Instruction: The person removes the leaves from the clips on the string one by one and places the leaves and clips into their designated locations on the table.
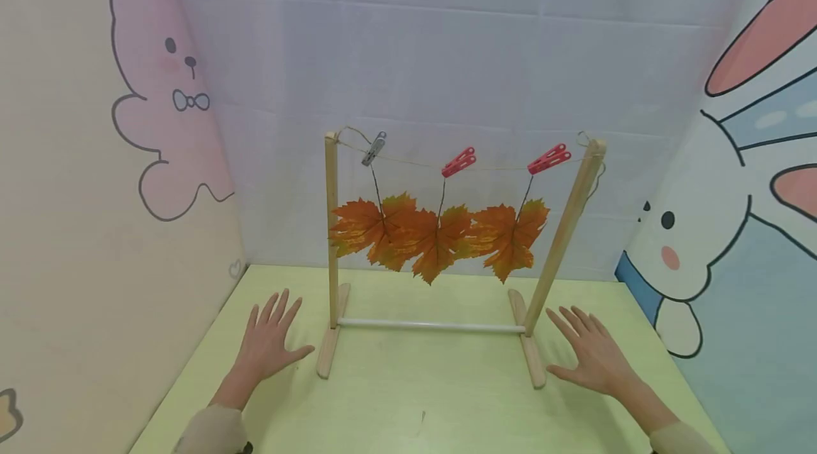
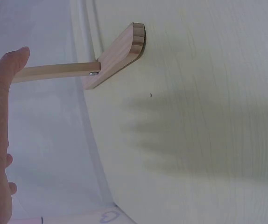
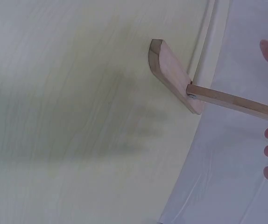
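A wooden stand [image 1: 567, 237] with two posts, flat feet and a white crossbar [image 1: 430, 326] stands mid-table. Along the string between its posts, three clothespins each hold an orange leaf by the stem: a grey clothespin [image 1: 374, 149] at left, a red clothespin [image 1: 459, 162] in the middle and another red clothespin [image 1: 549, 159] at right. The leaves [image 1: 515, 234] hang side by side and overlap. My left hand [image 1: 269, 342], fingers spread and holding nothing, is left of the stand's left foot [image 2: 120, 51]. Beside the right foot [image 3: 171, 74], my right hand [image 1: 590, 353] is likewise spread and holds nothing.
The pale yellow table [image 1: 383, 411] meets a white cloth backdrop [image 1: 447, 71] behind the stand. Printed rabbit panels flank it at left and right. A tiny dark mark [image 1: 423, 414] shows near the front of the table. Both hands cast shadows on the tabletop.
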A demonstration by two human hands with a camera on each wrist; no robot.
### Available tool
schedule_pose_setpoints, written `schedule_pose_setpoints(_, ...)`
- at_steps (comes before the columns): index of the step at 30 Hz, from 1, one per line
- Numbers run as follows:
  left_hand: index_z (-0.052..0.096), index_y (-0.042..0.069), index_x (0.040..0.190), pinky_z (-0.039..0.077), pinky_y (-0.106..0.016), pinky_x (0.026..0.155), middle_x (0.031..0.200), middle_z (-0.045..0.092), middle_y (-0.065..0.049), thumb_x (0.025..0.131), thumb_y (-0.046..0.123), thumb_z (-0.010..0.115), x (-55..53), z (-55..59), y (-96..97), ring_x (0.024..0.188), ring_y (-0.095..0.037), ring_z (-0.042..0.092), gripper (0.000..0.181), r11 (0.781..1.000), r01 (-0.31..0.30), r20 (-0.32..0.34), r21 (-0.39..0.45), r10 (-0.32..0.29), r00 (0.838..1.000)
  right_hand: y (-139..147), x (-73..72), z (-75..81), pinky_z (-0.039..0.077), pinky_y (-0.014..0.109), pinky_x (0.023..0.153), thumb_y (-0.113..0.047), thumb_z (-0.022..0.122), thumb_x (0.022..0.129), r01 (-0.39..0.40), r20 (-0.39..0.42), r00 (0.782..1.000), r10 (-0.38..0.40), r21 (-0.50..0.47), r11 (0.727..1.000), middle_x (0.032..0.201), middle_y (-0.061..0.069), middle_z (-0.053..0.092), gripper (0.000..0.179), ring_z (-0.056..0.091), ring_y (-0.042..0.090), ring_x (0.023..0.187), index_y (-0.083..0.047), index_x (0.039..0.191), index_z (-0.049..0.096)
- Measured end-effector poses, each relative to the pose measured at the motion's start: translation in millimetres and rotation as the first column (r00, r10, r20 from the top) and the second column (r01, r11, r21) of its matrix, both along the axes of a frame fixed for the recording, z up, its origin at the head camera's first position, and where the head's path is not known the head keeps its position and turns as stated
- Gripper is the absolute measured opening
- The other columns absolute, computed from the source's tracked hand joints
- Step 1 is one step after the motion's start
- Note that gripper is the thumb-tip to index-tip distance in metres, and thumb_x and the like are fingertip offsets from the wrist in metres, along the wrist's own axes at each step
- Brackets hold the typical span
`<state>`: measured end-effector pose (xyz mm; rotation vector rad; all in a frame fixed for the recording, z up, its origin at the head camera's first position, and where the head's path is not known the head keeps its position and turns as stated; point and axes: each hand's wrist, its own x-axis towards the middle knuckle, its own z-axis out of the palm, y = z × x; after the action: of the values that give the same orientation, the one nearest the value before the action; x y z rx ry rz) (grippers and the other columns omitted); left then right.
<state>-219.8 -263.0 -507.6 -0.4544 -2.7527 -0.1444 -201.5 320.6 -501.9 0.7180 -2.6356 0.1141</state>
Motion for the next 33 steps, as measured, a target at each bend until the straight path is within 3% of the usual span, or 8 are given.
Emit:
schedule_pose_setpoints(6, 0.042, 0.002, 0.132, 0.022, -0.059, 0.098, 0.137, 0.037, -0.024, 0.067, 0.049, 0.071, -0.6, 7.3, 0.4, 0.124, -0.040, 0.031, 0.085, 0.998, 0.039, -0.055, 0.057, -0.036, 0.998, -8, 1.4, 11.7, 0.036, 0.055, 0.088, -0.045, 0.077, 0.062, -0.030, -0.003, 1.000, 0.030, -0.034, 0.999, 0.122, 0.019, 0.051, 0.085, 0.044, 0.039, 0.112, -0.003, 0.129, 0.046)
schedule_pose_setpoints(11, 0.043, 0.000, 0.131, 0.029, -0.056, 0.095, 0.133, 0.041, -0.023, 0.066, 0.046, 0.073, -2.1, 13.2, 1.9, 0.119, -0.040, 0.038, 0.085, 0.996, 0.057, -0.098, 0.075, -0.049, 0.994, -13, -0.2, 19.6, 0.041, 0.052, 0.084, -0.038, 0.079, 0.061, -0.086, -0.059, 0.995, 0.082, -0.062, 0.994, 0.115, 0.018, 0.056, 0.080, 0.051, 0.036, 0.104, 0.001, 0.125, 0.050)
schedule_pose_setpoints(19, 0.048, 0.000, 0.127, 0.041, -0.052, 0.084, 0.124, 0.050, -0.022, 0.062, 0.041, 0.077, -5.1, 21.5, 7.9, 0.106, -0.039, 0.049, 0.082, 0.985, 0.141, -0.216, 0.100, -0.117, 0.969, -24, -1.5, 30.2, 0.047, 0.049, 0.073, -0.027, 0.080, 0.061, -0.161, -0.107, 0.983, 0.152, -0.082, 0.984, 0.107, 0.016, 0.059, 0.069, 0.056, 0.033, 0.095, 0.003, 0.117, 0.055)
schedule_pose_setpoints(27, 0.051, 0.001, 0.124, 0.049, -0.047, 0.070, 0.117, 0.055, -0.018, 0.061, 0.041, 0.078, -4.8, 37.6, 16.5, 0.099, -0.035, 0.055, 0.080, 0.977, 0.170, -0.262, 0.129, -0.132, 0.956, -32, -0.9, 39.7, 0.046, 0.048, 0.076, -0.034, 0.073, 0.072, -0.216, -0.145, 0.968, 0.204, -0.070, 0.974, 0.104, 0.015, 0.060, 0.058, 0.054, 0.032, 0.095, 0.002, 0.114, 0.057)
schedule_pose_setpoints(33, 0.052, 0.003, 0.123, 0.050, -0.042, 0.060, 0.115, 0.057, -0.016, 0.059, 0.043, 0.077, -7.8, 56.9, 20.5, 0.092, -0.033, 0.058, 0.080, 0.974, 0.184, -0.319, 0.132, -0.133, 0.938, -40, -5.2, 50.5, 0.046, 0.047, 0.076, -0.040, 0.068, 0.077, -0.234, -0.154, 0.964, 0.218, -0.095, 0.968, 0.105, 0.013, 0.060, 0.057, 0.054, 0.031, 0.096, 0.001, 0.117, 0.056)
